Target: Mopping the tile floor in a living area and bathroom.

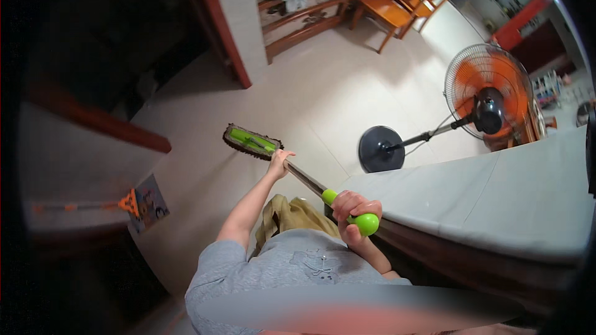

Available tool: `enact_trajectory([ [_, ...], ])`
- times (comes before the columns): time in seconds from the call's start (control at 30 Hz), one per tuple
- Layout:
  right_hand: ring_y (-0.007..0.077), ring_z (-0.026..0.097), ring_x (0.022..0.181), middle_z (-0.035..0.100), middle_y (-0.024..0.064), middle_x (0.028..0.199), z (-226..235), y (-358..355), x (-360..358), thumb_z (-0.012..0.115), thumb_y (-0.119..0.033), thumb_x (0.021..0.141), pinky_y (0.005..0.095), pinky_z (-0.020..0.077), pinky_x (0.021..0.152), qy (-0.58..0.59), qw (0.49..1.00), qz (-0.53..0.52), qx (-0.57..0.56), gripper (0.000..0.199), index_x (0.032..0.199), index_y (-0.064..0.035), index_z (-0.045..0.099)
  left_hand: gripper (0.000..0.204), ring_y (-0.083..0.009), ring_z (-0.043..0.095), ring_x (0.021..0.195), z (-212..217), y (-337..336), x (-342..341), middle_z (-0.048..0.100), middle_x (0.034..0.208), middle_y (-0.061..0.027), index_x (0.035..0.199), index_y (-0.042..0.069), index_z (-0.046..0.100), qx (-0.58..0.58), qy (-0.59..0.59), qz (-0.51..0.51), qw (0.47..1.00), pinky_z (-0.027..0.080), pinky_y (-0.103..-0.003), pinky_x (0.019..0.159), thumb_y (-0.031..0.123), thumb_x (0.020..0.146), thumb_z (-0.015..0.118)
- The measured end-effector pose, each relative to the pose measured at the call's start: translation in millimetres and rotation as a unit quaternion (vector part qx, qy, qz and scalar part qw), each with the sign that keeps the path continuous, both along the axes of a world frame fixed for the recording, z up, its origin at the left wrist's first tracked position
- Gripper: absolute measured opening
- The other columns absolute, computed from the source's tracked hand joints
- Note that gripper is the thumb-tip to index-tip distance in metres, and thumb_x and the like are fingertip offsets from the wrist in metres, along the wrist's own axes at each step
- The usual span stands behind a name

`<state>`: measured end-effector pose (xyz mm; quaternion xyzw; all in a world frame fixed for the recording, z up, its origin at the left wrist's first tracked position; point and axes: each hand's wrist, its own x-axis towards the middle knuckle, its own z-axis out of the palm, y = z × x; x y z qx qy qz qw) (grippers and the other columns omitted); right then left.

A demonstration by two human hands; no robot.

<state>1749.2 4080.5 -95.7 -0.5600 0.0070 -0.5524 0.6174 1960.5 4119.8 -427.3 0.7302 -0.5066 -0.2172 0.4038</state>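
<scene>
A flat mop (pixel 304 177) with a metal pole and lime-green grip slants across in front of my body. Wrapped round the green end of the handle is my right hand (pixel 355 211), close to my chest. My left hand (pixel 280 164) is farther down the pole, near the mop head, with its thumb and fingers around the shaft. Beyond it, the mop head (pixel 251 141) has a green plate and a dark shaggy fringe, and appears over the pale tiled floor (pixel 298 102).
A standing fan (pixel 490 90) with orange blades and a round black base (pixel 381 149) stands at right. Beside me runs a pale stone-topped counter (pixel 459 195). Wooden chairs (pixel 388 9) are at the back. An orange mop (pixel 127 203) lies by a mat (pixel 152 205) near the left doorway.
</scene>
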Motion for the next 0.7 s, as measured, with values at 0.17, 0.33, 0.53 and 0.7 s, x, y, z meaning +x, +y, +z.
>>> enact_trajectory([
  [0.17,0.0166,0.043,0.052,0.046,0.0051,0.06,21.5,-78.1,59.2,0.056,-0.048,0.079,0.0308,0.0378,0.054,0.01,0.987,-0.155,0.045,0.044,0.086,-0.0081,0.04,0.039,-0.0301,0.051,0.093,18.0,-123.9,52.3,0.054,0.092,-0.0097,0.099,0.019,0.059,0.075,-0.009,-0.113,0.991,0.043,-0.037,0.08,0.006,0.063,0.064],
  [0.33,0.0162,0.043,0.049,0.047,0.0054,0.058,46.7,-130.6,101.6,0.049,-0.055,0.08,0.0307,0.0375,0.053,0.003,0.975,-0.221,0.022,0.049,0.086,-0.0077,0.041,0.034,-0.0253,0.05,0.099,46.4,-229.4,73.4,0.056,0.097,-0.0061,0.099,0.019,0.059,0.06,0.016,-0.242,0.968,0.034,-0.045,0.089,0.008,0.067,0.065],
  [0.53,0.0169,0.046,0.05,0.049,0.005,0.058,38.4,-198.5,128.2,0.048,-0.056,0.081,0.0316,0.0396,0.055,0.03,0.954,-0.294,-0.044,0.049,0.087,-0.0079,0.041,0.035,-0.0276,0.049,0.099,44.5,-353.4,65.3,0.055,0.098,-0.0092,0.098,0.017,0.06,0.023,0.038,-0.336,0.941,0.034,-0.04,0.089,0.009,0.065,0.066],
  [0.7,0.018,0.051,0.051,0.052,0.0041,0.061,8.8,-305.8,129.1,0.048,-0.056,0.082,0.0316,0.0434,0.053,0.079,0.939,-0.294,-0.162,0.051,0.092,-0.0066,0.042,0.036,-0.0346,0.047,0.099,34.4,-481.4,42.1,0.051,0.1,-0.0141,0.099,0.018,0.06,-0.005,0.044,-0.354,0.934,0.039,-0.04,0.087,0.005,0.065,0.063],
])
